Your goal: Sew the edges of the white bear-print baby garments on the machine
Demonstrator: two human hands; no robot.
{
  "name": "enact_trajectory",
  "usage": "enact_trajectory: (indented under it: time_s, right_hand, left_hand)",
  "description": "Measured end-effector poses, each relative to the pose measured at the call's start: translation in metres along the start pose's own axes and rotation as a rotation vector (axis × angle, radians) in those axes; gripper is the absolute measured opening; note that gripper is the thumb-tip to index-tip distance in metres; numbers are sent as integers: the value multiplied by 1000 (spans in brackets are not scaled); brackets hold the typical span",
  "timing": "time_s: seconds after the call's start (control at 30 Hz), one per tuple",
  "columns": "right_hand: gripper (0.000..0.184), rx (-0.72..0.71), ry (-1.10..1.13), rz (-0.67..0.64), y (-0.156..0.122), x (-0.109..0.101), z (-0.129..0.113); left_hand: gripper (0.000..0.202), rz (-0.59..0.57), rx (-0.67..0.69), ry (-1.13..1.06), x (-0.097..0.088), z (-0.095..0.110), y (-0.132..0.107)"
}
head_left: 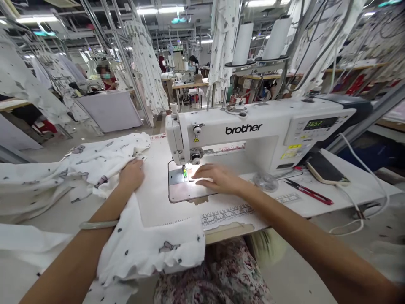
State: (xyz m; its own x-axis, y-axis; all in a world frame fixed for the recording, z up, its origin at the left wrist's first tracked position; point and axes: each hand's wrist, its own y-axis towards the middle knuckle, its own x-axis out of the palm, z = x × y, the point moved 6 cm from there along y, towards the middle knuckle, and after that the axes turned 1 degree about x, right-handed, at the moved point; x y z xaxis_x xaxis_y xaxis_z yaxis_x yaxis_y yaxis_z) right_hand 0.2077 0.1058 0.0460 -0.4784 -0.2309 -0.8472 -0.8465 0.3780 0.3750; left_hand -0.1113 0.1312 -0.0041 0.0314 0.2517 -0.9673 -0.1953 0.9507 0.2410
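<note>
On the left half of the surface (357,185), my left hand (131,174) lies flat on the white printed fabric (104,162), fingers stretched out, gripping nothing. My right hand (215,177) rests on the sewing machine's (253,131) metal plate (180,192) beside the needle, fingers flat and unclenched. The fabric drapes over the surface's front edge.

Glare blurs whatever lies under the fingers (202,172) of the right hand (219,179).
</note>
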Motion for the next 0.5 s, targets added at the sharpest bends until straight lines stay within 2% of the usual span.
enact_trajectory:
  time_s: [0.07, 0.13, 0.17, 0.23, 0.3, 0.37, 0.43, 0.5]
  right_hand:
    - [26, 50, 208, -22, -13, 2, -37]
    - [28, -62, 276, -117, -29, 15, -83]
    - [30, -113, 234, -165, -36, 23, -101]
    - [38, -100, 72, -232, -44, 38, -118]
    - [38, -1, -88, -258, -45, 46, -112]
    - [30, 130, -215, -260, -41, 44, -92]
    - [24, 241, -332, -247, -35, 36, -70]
    - [19, 300, -422, -237, -31, 28, -56]
  left_hand:
    - [35, -11, -11, 24, -1, 2, 0]
    - [36, -22, -20, 51, -3, 4, 1]
    - [36, -29, -24, 67, -4, 6, 0]
    - [35, -45, -30, 106, -8, 12, -4]
    - [32, -63, -34, 151, -14, 20, -14]
    - [25, -80, -30, 190, -23, 30, -36]
    - [25, -94, -18, 218, -34, 40, -72]
    - [31, -112, -14, 235, -45, 48, -121]
